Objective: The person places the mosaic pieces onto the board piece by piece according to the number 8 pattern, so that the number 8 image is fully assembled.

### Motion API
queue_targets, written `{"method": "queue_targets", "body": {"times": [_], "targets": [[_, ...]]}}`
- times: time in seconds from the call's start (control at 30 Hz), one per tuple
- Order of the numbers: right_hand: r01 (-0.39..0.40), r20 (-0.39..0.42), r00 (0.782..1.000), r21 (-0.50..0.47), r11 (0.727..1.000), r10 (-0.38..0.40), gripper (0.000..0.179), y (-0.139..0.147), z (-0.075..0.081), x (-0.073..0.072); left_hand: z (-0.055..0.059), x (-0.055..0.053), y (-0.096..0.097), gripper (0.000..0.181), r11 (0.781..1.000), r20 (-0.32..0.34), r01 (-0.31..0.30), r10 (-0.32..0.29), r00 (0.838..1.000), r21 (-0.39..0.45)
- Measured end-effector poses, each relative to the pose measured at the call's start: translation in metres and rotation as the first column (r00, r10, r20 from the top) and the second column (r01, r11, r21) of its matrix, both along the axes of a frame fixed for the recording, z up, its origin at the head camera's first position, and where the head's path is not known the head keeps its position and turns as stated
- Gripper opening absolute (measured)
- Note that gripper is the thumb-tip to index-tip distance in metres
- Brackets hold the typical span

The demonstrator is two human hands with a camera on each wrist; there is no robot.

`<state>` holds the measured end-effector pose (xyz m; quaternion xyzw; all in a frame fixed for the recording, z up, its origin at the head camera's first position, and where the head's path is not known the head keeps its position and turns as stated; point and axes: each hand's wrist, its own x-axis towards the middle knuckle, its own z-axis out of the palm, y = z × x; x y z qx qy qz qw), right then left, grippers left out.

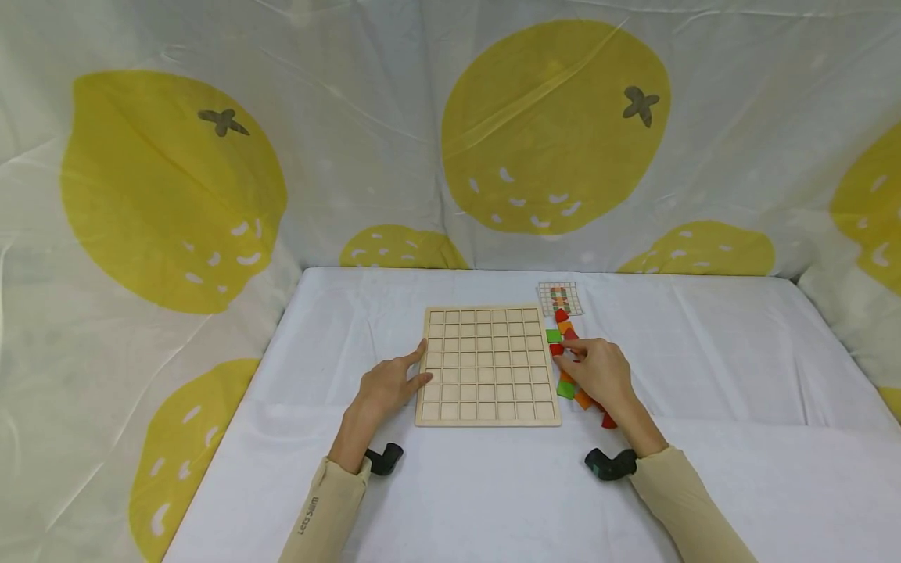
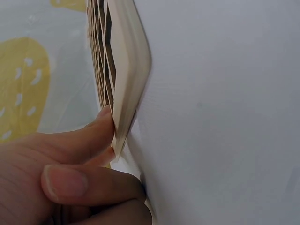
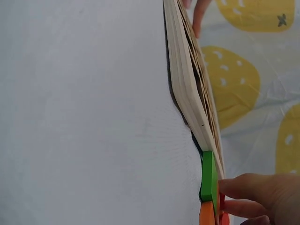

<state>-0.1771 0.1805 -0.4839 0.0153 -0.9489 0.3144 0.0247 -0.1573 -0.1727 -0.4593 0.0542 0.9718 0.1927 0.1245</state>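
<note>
A square wooden grid board [image 1: 489, 365] lies flat, its cells bare. At its left edge my left hand [image 1: 385, 385] holds the frame with thumb and index finger, while the other fingers curl below the rim in the left wrist view. Right of the board, my right hand [image 1: 598, 369] has thumb and index finger around a red block [image 1: 556, 349]. Green blocks [image 1: 566, 389] and orange blocks [image 1: 583, 399] lie beside and below that hand, which partly covers the row. In the right wrist view, a green block [image 3: 207, 176] stands against the board's corner.
Behind the blocks lies a pattern card [image 1: 560, 299] with a printed grid and coloured shapes. More red blocks [image 1: 608, 421] lie at the near end of the row. White cloth [image 1: 704, 344] covers the table, and a lemon-print curtain [image 1: 394, 117] hangs behind it.
</note>
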Motion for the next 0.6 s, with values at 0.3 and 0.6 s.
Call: {"method": "queue_targets", "body": {"times": [0.3, 0.6], "targets": [[0.022, 0.008, 1.0, 0.0, 1.0, -0.022, 0.042, 0.0016, 0.0039, 0.0005, 0.0026, 0.0003, -0.0018, 0.068, 0.999, 0.042, -0.014, 0.013, 0.999, 0.034], [0.016, 0.02, 1.0, -0.014, 1.0, -0.016, 0.034, 0.0028, 0.0005, -0.0004, 0.0038, -0.0011, -0.0025, 0.07, 0.998, 0.071, -0.021, 0.017, 0.997, 0.056]]}}
